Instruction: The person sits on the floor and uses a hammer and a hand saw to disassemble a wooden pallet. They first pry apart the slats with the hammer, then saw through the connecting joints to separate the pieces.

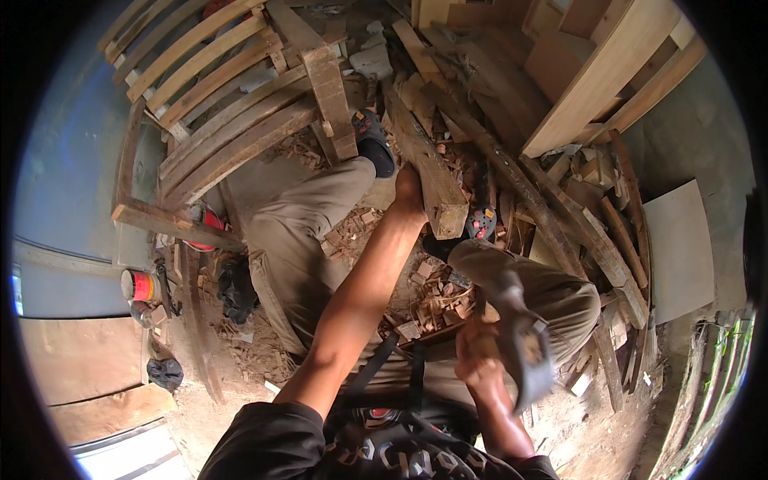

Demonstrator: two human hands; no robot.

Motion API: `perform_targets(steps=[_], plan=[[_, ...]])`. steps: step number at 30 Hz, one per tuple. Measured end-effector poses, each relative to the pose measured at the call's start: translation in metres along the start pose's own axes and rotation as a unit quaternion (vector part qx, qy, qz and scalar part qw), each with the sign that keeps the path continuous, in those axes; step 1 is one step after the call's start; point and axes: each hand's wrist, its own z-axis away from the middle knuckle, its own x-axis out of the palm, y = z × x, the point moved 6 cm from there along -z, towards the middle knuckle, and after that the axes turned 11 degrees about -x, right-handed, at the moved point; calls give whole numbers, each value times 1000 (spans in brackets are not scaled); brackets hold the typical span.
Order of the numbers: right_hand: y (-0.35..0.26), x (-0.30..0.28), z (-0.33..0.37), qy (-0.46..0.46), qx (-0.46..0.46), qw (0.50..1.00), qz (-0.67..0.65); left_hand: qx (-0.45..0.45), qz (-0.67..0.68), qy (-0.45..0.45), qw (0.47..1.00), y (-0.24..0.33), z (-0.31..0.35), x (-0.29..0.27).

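Observation:
A thick, rough wooden beam (432,172) stands slanted between my feet, its cut end toward me. My left hand (410,192) grips the beam's left side near that end; its fingers are mostly hidden. My right hand (478,352) is closed round a hand tool with a grey metal head (528,340), shaped like an adze and blurred by motion. The tool is raised over my right thigh, apart from the beam. Reddish wood chips (440,308) lie on the ground between my legs.
A slatted wooden frame (216,104) stands at the far left. Long planks and beams (560,216) lie piled on the right, beside a pale flat board (680,248). Tall wooden panels (612,72) lean at the back right. A red-and-yellow can (140,286) sits at the left.

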Motion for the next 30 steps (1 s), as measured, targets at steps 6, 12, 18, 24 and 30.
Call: perform_targets(steps=[6,12,18,24,30], plan=[[71,2,55,2,254,967,29,33,-102,111,988,-22,-31,-36],[47,-6,49,106,337,923,-150,-69,-369,371,849,-51,-59,-117],[56,-13,57,141,380,906,-118,12,-339,339,878,-47,-28,-105],[56,-6,45,126,419,890,-126,8,-231,306,924,-41,-24,-130],[64,-1,20,122,386,911,-78,25,-173,257,951,-39,-32,-147]])
